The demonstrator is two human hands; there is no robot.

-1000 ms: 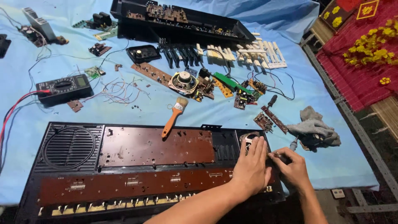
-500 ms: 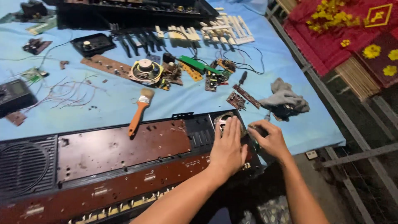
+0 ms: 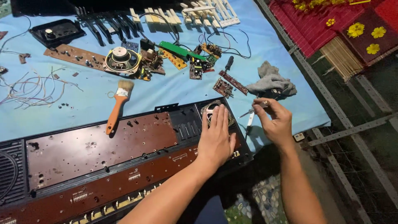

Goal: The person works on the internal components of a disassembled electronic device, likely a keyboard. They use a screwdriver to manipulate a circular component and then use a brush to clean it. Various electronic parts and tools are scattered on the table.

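My left hand (image 3: 216,137) lies flat, fingers together, on the right end of an opened black keyboard case (image 3: 166,110) with brown circuit boards (image 3: 95,145) inside. Under its fingertips sits a round speaker (image 3: 211,108) set in the case. My right hand (image 3: 275,120) is raised just right of the case, with thumb and fingers pinched on a thin screwdriver (image 3: 250,118) that points down toward the blue cloth. An orange-handled paintbrush (image 3: 117,105) rests on the case's far edge.
A blue cloth (image 3: 166,87) covers the table, strewn with a loose speaker (image 3: 121,60), green and brown circuit boards (image 3: 182,52), loose wires (image 3: 29,87), black and white keys (image 3: 203,10) and a grey rag (image 3: 271,81). A metal frame (image 3: 331,108) borders the table's right edge.
The view has swung left and closer. My right hand has lifted off the case's right end with the screwdriver and moved right; my left hand stays on the speaker area.
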